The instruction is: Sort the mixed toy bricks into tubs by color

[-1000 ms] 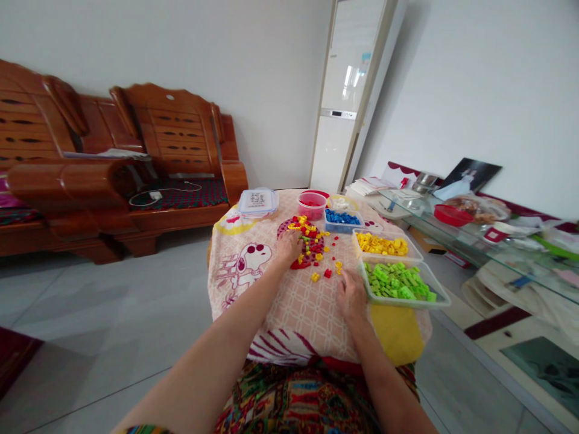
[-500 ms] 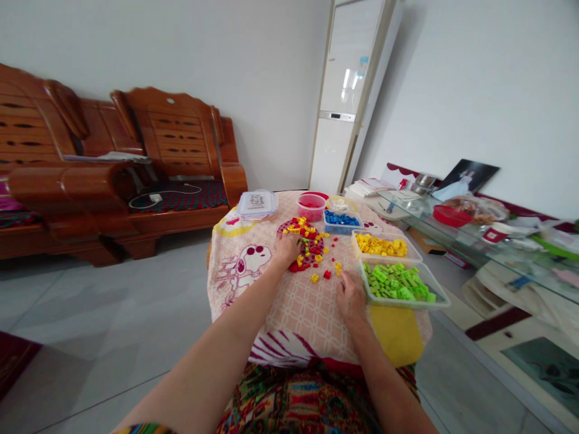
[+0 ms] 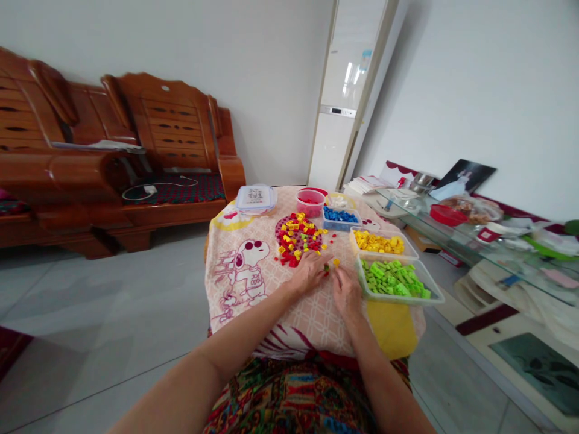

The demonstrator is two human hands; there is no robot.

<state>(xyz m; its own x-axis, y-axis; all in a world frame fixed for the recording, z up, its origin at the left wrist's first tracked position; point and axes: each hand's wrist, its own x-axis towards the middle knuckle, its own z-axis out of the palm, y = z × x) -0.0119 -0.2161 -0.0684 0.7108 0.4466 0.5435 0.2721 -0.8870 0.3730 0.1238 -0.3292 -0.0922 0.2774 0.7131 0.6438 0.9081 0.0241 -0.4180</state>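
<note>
Over the near side of the brick pile, my left hand [image 3: 310, 271] reaches to the right with its fingers bent round a small green toy brick [image 3: 326, 267]. A red brick shows just below that brick, partly hidden. My right hand [image 3: 347, 289] rests on the cloth close by, its fingers loosely apart and pointing at the left fingertips; nothing can be seen in it. Just beyond its fingertips lies a yellow brick [image 3: 336, 263]. The mixed pile of red, yellow and green bricks [image 3: 296, 232] lies on a round dark-pink patch of the cloth.
To the right stand tubs of green bricks [image 3: 393, 280] and yellow bricks [image 3: 377, 242]. Farther back are a tub of blue bricks [image 3: 340, 217], a round tub of red pieces [image 3: 310, 202] and a lidded box [image 3: 256, 199]. A glass-topped cabinet [image 3: 452, 232] borders the table's right side.
My left hand has moved from the pile to the right and nearer to me, beside my right hand, and a green brick now shows at its fingers. My right hand has shifted slightly left.
</note>
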